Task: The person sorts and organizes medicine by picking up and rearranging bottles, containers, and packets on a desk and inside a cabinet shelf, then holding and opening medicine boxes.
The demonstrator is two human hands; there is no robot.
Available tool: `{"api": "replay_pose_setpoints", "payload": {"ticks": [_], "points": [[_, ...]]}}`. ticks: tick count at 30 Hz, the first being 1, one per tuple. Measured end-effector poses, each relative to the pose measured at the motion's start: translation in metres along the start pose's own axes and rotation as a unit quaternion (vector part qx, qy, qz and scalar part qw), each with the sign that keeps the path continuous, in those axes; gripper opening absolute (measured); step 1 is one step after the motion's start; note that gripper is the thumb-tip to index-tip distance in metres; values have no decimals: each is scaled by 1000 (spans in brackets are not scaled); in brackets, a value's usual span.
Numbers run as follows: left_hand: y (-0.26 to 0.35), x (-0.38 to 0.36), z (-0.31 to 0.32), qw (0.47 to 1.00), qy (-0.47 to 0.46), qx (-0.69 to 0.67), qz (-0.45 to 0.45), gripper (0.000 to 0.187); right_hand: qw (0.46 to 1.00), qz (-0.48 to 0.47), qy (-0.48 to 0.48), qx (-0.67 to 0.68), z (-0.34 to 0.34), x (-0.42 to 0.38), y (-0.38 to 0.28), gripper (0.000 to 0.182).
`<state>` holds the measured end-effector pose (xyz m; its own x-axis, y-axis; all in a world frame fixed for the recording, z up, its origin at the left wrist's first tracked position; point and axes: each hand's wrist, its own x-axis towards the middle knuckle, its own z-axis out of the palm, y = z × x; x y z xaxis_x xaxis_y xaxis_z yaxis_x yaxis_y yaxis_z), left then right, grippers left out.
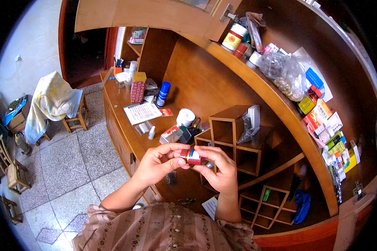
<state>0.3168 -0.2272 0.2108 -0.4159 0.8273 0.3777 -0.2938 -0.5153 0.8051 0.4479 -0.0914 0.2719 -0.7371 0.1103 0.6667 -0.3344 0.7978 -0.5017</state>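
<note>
Two-handed hold on a small red bottle [191, 157], raised in front of the person's chest and apart from the desk [116, 95]. The bottle lies on its side between the hands, with its white and blue label partly exposed. The left hand [162, 164] pinches one end between thumb and forefinger; the right hand [220, 168] steadies the opposite end, its thumb below and its fingers bent over the top. Gripping by the ends probably leaves the print readable and lets the bottle be rolled under view; which end bears the cap cannot be told.

On the desk, beyond the hands, a printed sheet [141, 113] lies flat, while a blue can [163, 93] and a patterned box [138, 89] stand upright near the back, an arrangement that presumably suits their narrow bases and spares surface. A small white bottle [151, 133] stands nearer the front edge. A stepped wooden rack [230, 112], to the right, divides its space into compartments, likely for sorting small goods.

The upper shelf [262, 92] carries a clear plastic bag [285, 78] and, close to the open door, a yellow-labelled jar [234, 38]; the bag apparently keeps loose contents together.
</note>
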Motion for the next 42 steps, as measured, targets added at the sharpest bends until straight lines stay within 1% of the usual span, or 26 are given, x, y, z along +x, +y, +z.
{"api": "replay_pose_setpoints", "payload": {"ticks": [2, 3, 4, 6, 7, 8, 10, 11, 12, 14, 15, 16, 19, 21, 23, 24, 25, 27, 29, 31, 32, 33, 36, 39, 40, 42], "points": [[-3, -1, 3, 998, 8, 47, 30, 36, 1000, 21, 4, -18, 2, -3, 0, 28], [-5, -2, 4, 994, 17, 93, 61, 36, 996, 86, 19, 25, 6, -6, 2, 25], [-5, -2, 7, 994, 16, 93, 60, 36, 986, 149, 34, 67, 10, -10, 3, 24], [-4, -1, 11, 976, 47, 172, 126, 36, 987, 152, 24, 38, 12, -18, 12, 26], [-5, 0, 10, 976, 42, 173, 128, 36, 988, 155, 13, 9, 13, -19, 15, 29], [-7, 1, 8, 986, 46, 121, 105, 37, 994, 105, 27, -31, 15, -14, 13, 31], [-6, 4, 7, 995, 50, 43, 73, 37, 992, 112, 41, 36, 16, -4, 5, 45], [-6, 4, 7, 995, 39, 45, 79, 37, 990, 109, 57, 75, 15, -1, 4, 51], [-8, 5, 6, 997, 40, 21, 64, 37, 988, 104, 35, 106, 11, -1, 3, 59], [-12, 6, 3, 999, 23, -9, 41, 36, 996, 41, 30, 70, 7, 1, 6, 46], [-16, 6, 3, 998, 30, 19, 55, 36, 999, 14, 18, 31, 5, 1, 10, 42], [-17, 5, 6, 996, 33, 37, 78, 36, 998, 35, 28, 51, 5, 0, 10, 34], [-10, 11, 8, 989, 20, 87, 117, 39, 995, 59, 9, 84, -5, 12, -3, 33], [-5, 22, 10, 984, 4, 120, 133, 42, 998, 33, 10, 56, -19, 34, -13, 31], [2, 36, 14, 992, -20, 18, 121, 54, 989, -53, 14, -138, -45, 66, -22, 29], [3, 41, 10, 991, -45, 30, 119, 62, 996, 5, 55, -76, -54, 85, -22, 28], [2, 44, 9, 990, -23, 23, 140, 63, 994, 63, 94, -12, -64, 107, -21, 26], [0, 47, 5, 989, 20, 21, 145, 61, 983, -10, 120, -137, -87, 156, -20, 24], [-7, 49, -5, 992, 13, 25, 122, 59, 976, -45, 105, -184, -102, 199, -4, 21], [-14, 49, -13, 996, 14, 39, 83, 50, 973, -4, 99, -207, -107, 231, 8, 20], [-14, 46, -13, 997, 17, 34, 68, 46, 953, -18, 116, -279, -108, 245, 23, 21], [-14, 44, -13, 998, 19, 29, 52, 42, 952, -18, 119, -282, -107, 252, 33, 21], [-15, 40, -26, 999, 3, 36, 29, 34, 902, -9, 95, -421, -101, 264, 52, 24], [-19, 42, -39, 999, 15, 22, 27, 29, 881, -14, 91, -464, -99, 262, 63, 21], [-21, 43, -43, 999, 25, 21, 18, 28, 875, -47, 98, -473, -101, 264, 71, 18], [-20, 41, -46, 997, 43, 55, -22, 26, 863, 19, 81, -498, -103, 266, 71, 23]]}}
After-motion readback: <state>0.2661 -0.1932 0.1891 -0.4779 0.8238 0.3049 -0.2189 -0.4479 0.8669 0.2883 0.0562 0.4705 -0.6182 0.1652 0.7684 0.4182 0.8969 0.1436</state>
